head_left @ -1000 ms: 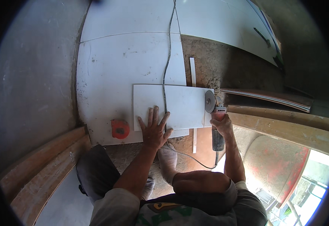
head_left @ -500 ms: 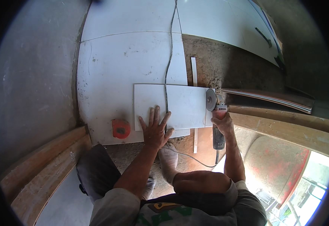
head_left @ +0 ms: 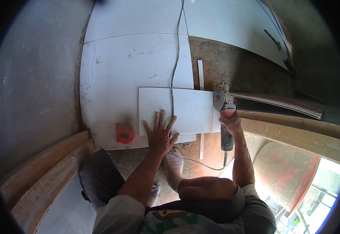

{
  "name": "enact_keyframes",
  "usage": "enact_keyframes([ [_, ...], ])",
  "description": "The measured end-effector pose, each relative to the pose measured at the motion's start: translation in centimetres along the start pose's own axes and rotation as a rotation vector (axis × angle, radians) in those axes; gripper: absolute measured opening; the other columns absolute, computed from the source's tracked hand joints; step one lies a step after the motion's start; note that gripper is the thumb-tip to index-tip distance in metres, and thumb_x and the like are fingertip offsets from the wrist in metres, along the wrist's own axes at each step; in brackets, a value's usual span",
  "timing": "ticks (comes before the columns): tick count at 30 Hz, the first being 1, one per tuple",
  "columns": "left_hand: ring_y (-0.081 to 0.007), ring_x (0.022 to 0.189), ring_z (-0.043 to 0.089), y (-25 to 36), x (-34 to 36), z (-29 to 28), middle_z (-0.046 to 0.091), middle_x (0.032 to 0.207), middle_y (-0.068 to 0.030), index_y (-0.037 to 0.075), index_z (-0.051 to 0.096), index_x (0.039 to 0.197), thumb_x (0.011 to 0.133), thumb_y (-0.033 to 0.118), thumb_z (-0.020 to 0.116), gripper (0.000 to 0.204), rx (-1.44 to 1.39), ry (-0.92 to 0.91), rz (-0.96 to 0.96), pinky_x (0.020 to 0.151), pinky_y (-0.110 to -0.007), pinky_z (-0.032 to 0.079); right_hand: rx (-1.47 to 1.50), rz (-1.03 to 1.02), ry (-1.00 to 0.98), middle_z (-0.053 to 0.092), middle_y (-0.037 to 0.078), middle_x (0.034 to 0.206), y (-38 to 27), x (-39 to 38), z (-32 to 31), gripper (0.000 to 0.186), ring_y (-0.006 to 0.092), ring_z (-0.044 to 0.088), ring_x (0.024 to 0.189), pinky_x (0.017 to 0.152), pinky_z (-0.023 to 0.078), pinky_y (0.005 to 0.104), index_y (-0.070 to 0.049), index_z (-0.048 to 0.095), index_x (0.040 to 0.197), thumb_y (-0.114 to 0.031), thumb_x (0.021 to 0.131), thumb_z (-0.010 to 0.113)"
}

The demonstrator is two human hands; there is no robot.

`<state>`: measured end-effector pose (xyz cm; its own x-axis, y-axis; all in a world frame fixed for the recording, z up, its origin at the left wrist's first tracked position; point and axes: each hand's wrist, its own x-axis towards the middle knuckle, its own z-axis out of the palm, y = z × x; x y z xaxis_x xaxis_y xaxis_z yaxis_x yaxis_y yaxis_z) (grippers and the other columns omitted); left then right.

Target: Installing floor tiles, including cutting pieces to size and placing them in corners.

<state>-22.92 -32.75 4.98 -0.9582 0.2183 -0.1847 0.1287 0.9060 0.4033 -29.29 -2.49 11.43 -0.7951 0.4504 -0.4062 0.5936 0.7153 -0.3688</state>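
My left hand [head_left: 160, 134] lies flat, fingers spread, on a white tile [head_left: 191, 109], with a black cable [head_left: 172, 74] running under or beside its fingers. My right hand [head_left: 232, 126] grips an angle grinder [head_left: 227, 138] by its red body; its grey disc [head_left: 218, 99] stands at the tile's far right corner, to the right of a thin line across the tile. A red tape measure [head_left: 125, 133] sits left of my left hand on a larger white tile [head_left: 111, 78]. A narrow white strip [head_left: 200, 74] runs under the cut piece.
A grey wall [head_left: 33, 82] borders the left, with wooden boards [head_left: 53, 167] below it. Wooden planks [head_left: 287, 128] and long metal strips [head_left: 275, 102] lie at right. A dark bar tool [head_left: 272, 39] rests on the upper right tile [head_left: 232, 27]. My foot and knee are below.
My right hand and the grinder have moved forward, away from me, and slightly right along the tile's right end. My left hand has stayed nearly still.
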Motion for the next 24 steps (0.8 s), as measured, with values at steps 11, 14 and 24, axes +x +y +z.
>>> enact_keyframes([
  [11, -0.0309, 0.145, 0.012, 0.0, 0.0, 0.1, 0.015, 0.157, -0.0124, 0.037, 0.028, 0.146, 0.077, 0.058, 0.063, 0.08, -0.008, 0.009, -0.001, 0.105, -0.073, 0.005, 0.093, -0.042, -0.025, 0.067, 0.013, 0.082, 0.3, 0.7, 0.2, 0.047, 0.0228, 0.067, 0.073, 0.068, 0.054, 0.0346, 0.002, 0.061, 0.1, -0.024, 0.064, 0.075],
  [14, -0.031, 0.145, 0.012, 0.0, 0.0, 0.1, 0.014, 0.157, -0.0123, 0.037, 0.028, 0.146, 0.077, 0.058, 0.063, 0.08, -0.002, -0.001, -0.002, 0.105, -0.073, 0.005, 0.0, -0.052, 0.023, 0.067, 0.014, 0.083, 0.2, 0.8, 0.3, 0.048, 0.0222, 0.067, 0.074, 0.068, 0.055, 0.0344, 0.003, 0.06, 0.101, -0.023, 0.064, 0.075],
  [24, -0.0325, 0.145, 0.013, -0.1, 0.1, -0.1, 0.014, 0.157, -0.0131, 0.037, 0.028, 0.146, 0.077, 0.058, 0.064, 0.08, -0.003, 0.024, 0.006, 0.104, -0.073, 0.006, 0.021, -0.123, 0.016, 0.066, 0.025, 0.093, 1.2, 1.3, 1.4, 0.066, 0.0362, 0.067, 0.088, 0.078, 0.054, 0.0408, 0.008, 0.054, 0.111, -0.03, 0.061, 0.075],
])
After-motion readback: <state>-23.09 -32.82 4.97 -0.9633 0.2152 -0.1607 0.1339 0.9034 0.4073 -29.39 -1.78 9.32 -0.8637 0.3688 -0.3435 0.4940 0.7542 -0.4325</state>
